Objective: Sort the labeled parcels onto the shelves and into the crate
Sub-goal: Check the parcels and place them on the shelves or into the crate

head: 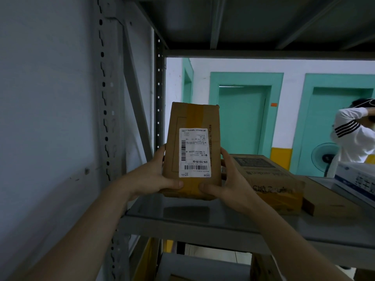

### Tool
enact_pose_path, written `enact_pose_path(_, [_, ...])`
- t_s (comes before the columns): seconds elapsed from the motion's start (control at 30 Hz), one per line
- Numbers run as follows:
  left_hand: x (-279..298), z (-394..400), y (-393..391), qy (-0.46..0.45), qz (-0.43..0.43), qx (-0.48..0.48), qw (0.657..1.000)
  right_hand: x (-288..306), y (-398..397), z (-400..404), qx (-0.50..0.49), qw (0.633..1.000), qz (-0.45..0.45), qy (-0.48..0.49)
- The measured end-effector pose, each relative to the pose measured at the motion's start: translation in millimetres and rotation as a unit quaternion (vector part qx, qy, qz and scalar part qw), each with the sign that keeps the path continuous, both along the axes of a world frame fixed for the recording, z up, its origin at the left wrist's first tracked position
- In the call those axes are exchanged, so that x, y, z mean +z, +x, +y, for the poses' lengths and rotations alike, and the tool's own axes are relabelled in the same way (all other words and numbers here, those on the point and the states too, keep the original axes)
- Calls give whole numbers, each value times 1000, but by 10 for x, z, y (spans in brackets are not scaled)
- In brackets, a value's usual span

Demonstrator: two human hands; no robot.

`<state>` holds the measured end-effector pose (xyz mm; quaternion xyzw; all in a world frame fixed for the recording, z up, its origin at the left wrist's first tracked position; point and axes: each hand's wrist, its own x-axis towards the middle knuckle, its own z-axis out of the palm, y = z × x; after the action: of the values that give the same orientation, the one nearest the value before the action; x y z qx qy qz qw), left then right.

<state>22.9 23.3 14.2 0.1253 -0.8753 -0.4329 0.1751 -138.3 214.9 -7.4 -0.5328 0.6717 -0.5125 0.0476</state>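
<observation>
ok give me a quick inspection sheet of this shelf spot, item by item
surface: grey metal shelf, bare patch at its left end
job's things: brown labeled parcel held upright above that patch, white label facing the camera
clutter: larger cardboard box lying on the shelf right of the parcel; white and blue box at the far right
hands: left hand and right hand each grip a side of the parcel, thumbs on its front
cables: nothing seen
surroundings: white wall, teal doors, a fan, another person at the right edge
</observation>
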Motion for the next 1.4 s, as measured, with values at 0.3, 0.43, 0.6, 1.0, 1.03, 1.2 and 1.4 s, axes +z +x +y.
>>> enact_pose_path(0.3, [-9,157,147,-27,22,-8,999,-59,79,136,-16,999,26,-20])
enact_pose_path(0.43, [35,238,208,-45,36,-6,998,-38,106,186,-11,999,35,-28])
enact_pose_path(0.6, [64,261,234,-55,50,-4,997,-5,113,198,-14,998,43,-34])
enact_pose_path(1.0, [76,209,180,-68,72,-3,995,44,50,127,-29,999,42,8])
enact_pose_path(1.03, [95,188,169,-71,67,-4,995,63,41,106,-31,999,43,15])
enact_pose_path(1.2, [245,51,127,-63,24,36,997,250,44,-33,-36,998,7,43])
enact_pose_path(1.4, [320,-72,-11,-3,3,104,995,423,8,-281,-36,994,-33,102])
